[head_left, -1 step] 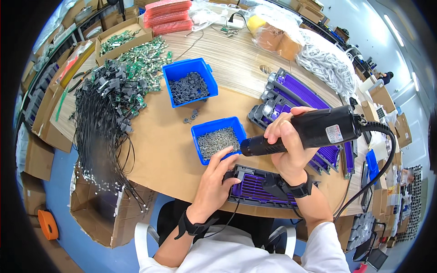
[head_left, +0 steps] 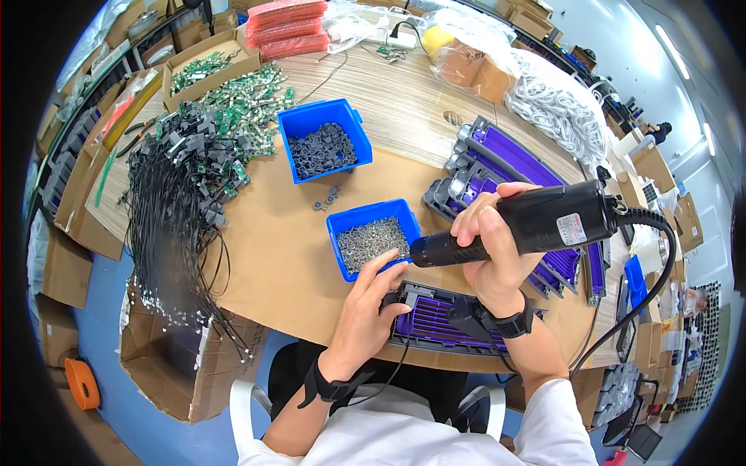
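My right hand (head_left: pixel 497 252) is wrapped round a black corded electric screwdriver (head_left: pixel 556 221), held nearly level with its nose pointing left. Close to that nose are the fingertips of my left hand (head_left: pixel 365 311), over the near edge of a blue bin of small metal screws (head_left: pixel 373 242). Its index and middle fingers meet at the driver's tip; anything pinched there is too small to make out. The left thumb sits apart, by the end of a purple and grey slatted part (head_left: pixel 435 318). That part lies at the table's near edge, below both hands, partly covered by my right wrist.
A second blue bin (head_left: pixel 359 147) of dark grey round pieces stands farther back. Several purple-grey parts (head_left: pixel 505 151) lie at the right. Black cables (head_left: pixel 167 210) and green circuit boards (head_left: pixel 268 89) heap at the left. White cords (head_left: pixel 556 101) are piled at the back right.
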The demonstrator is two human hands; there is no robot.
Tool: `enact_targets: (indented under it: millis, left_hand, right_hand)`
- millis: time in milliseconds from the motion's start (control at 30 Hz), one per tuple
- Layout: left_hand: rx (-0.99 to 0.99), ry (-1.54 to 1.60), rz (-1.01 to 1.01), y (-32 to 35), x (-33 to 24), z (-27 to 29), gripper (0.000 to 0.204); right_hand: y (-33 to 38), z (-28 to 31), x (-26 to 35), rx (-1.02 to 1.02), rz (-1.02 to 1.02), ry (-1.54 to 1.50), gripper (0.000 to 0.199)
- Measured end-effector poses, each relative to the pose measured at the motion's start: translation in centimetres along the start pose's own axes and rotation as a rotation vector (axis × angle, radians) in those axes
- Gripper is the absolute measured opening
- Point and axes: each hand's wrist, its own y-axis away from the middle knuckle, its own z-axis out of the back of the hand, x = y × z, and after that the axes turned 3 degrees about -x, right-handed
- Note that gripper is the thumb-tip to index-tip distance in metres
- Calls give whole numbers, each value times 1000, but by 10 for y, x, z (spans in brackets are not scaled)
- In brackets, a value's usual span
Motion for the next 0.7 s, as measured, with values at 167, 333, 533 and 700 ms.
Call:
enact_targets:
  millis: [167, 333, 533, 700]
  left_hand:
    - [-2, 11, 8, -2, -2, 1, 61]
    - [1, 26, 0, -3, -4, 1, 60]
    - [-5, 16, -14, -2, -2, -1, 60]
    - [3, -12, -28, -3, -3, 0, 59]
  right_hand:
    - [2, -2, 1, 1, -17, -34, 32]
    - [3, -1, 3, 12, -26, -57, 34]
    - [3, -2, 6, 21, -30, -68, 34]
    - [3, 0, 3, 29, -28, -48, 33]
